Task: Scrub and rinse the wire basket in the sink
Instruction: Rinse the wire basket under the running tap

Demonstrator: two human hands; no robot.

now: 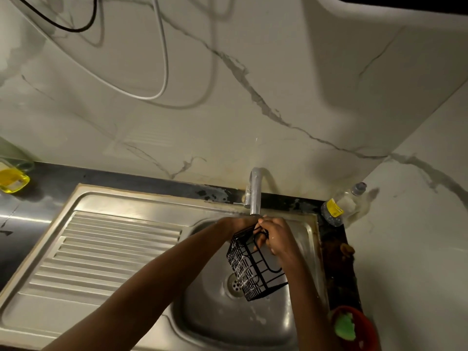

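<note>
A black wire basket (255, 271) hangs tilted over the steel sink bowl (215, 323), above the drain (234, 285), with white suds on its mesh side. My left hand (239, 222) grips the basket's top edge just under the tap (255, 193). My right hand (277, 236) holds the top rim and wire handle from the right side. Both hands meet under the spout. No water stream is plainly visible.
A ribbed draining board (101, 254) lies left of the bowl. A yellow soap bottle (12, 179) stands far left, a clear plastic bottle (342, 205) in the right corner. A red bowl with a green sponge (345, 326) sits near right. Cables hang on the marble wall.
</note>
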